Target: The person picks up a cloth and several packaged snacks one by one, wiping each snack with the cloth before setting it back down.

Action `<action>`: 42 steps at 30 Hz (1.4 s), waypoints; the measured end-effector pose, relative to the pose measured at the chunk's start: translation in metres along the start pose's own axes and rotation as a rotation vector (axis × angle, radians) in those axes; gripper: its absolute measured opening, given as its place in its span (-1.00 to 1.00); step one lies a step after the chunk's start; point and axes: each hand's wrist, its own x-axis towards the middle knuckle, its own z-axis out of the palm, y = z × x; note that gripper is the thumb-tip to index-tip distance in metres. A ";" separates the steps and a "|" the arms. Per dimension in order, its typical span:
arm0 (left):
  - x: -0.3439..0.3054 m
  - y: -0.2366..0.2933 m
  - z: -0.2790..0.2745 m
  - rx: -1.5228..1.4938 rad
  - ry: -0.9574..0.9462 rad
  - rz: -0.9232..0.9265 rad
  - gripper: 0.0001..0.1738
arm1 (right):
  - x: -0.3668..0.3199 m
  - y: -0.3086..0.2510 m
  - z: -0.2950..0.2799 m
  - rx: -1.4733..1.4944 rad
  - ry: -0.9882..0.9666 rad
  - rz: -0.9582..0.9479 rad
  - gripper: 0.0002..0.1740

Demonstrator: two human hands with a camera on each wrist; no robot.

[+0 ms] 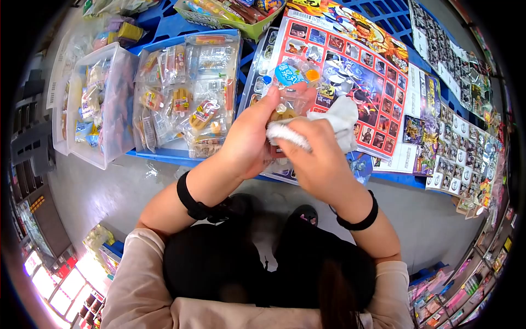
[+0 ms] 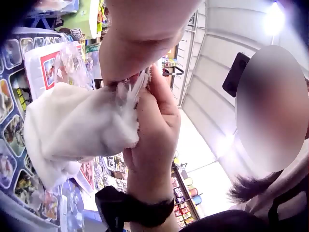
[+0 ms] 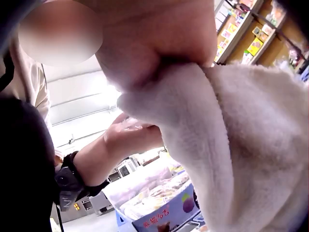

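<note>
In the head view the left hand (image 1: pixel 246 134) grips a clear plastic packet (image 1: pixel 293 104) with a blue label and something yellowish inside, its thumb along the packet's edge. The right hand (image 1: pixel 318 159) pinches a white fluffy cloth (image 1: pixel 339 118) and holds part of it against the packet's lower half. The cloth's loose end hangs to the right of the packet, over the printed sheets. From the left wrist, the cloth (image 2: pixel 82 121) hangs between the hands, hiding most of the packet. In the right wrist view the cloth (image 3: pixel 251 145) covers the right fingertips.
Left of the hands stand a blue box (image 1: pixel 186 151) of wrapped packets and a clear plastic bin (image 1: pixel 112 109) of small packets. A green box (image 1: pixel 257 27) is at the back. Printed picture sheets (image 1: pixel 378 98) lie on the blue slatted surface, with more sheets (image 1: pixel 466 159) at the right.
</note>
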 end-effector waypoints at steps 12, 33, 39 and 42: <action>0.000 0.013 -0.003 -0.049 0.041 0.175 -0.44 | -0.020 -0.008 0.010 -0.007 -0.144 -0.108 -0.73; 0.004 -0.003 -0.011 0.497 0.026 0.301 -0.39 | -0.009 0.001 0.005 0.673 0.125 0.546 -0.67; -0.007 -0.005 -0.002 0.512 -0.060 0.306 -0.35 | -0.001 -0.006 0.014 -0.072 0.355 0.284 -0.66; -0.006 0.005 0.005 0.226 -0.016 0.162 -0.26 | -0.002 -0.017 0.016 -0.079 0.250 0.127 -0.58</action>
